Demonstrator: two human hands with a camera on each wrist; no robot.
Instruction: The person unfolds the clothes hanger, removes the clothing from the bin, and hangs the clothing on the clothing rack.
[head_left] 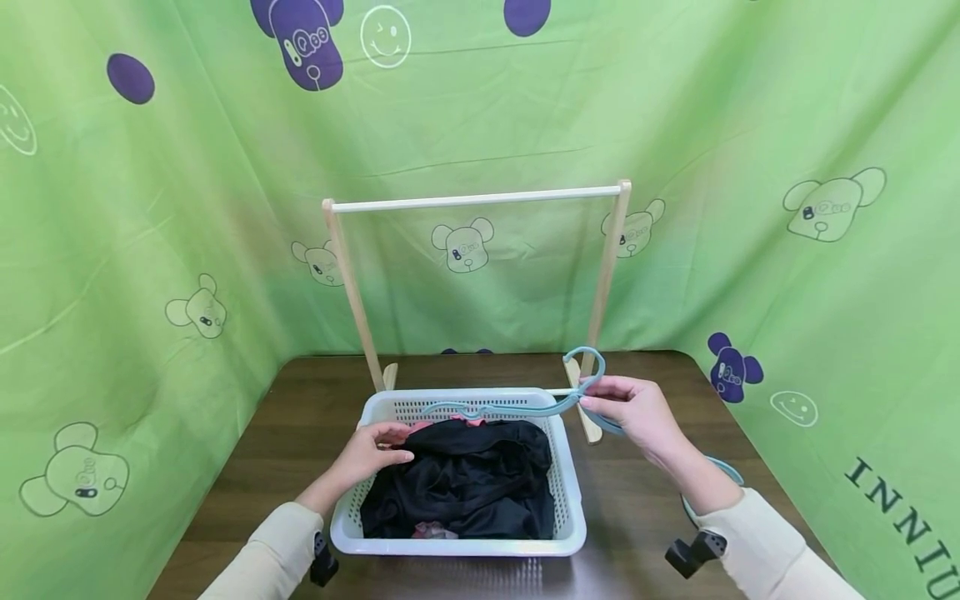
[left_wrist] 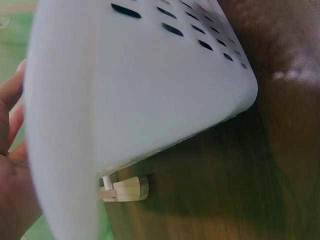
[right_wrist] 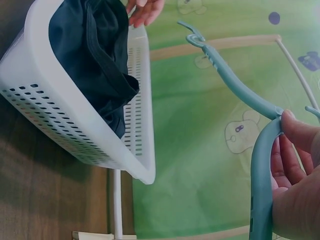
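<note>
My right hand [head_left: 633,412] pinches a light blue clothes hanger [head_left: 517,410] near the base of its hook. One arm of the hanger reaches left over the far part of a white basket [head_left: 573,521]. In the right wrist view, the thumb and fingers meet at the middle of the hanger [right_wrist: 240,92]. Black cloth [head_left: 480,483] fills the basket, with bits of pink cloth [head_left: 433,531] showing around it. Over the basket's left rim reaches my left hand [head_left: 367,454], its thumb and fingers apart, fingertips right at the black cloth's edge.
Behind the basket stands a wooden rack with a white bar [head_left: 472,201]. Another blue hanger [head_left: 723,468] lies partly hidden under my right forearm on the brown table [head_left: 255,467]. A green printed curtain [head_left: 465,108] surrounds the table at the back and sides.
</note>
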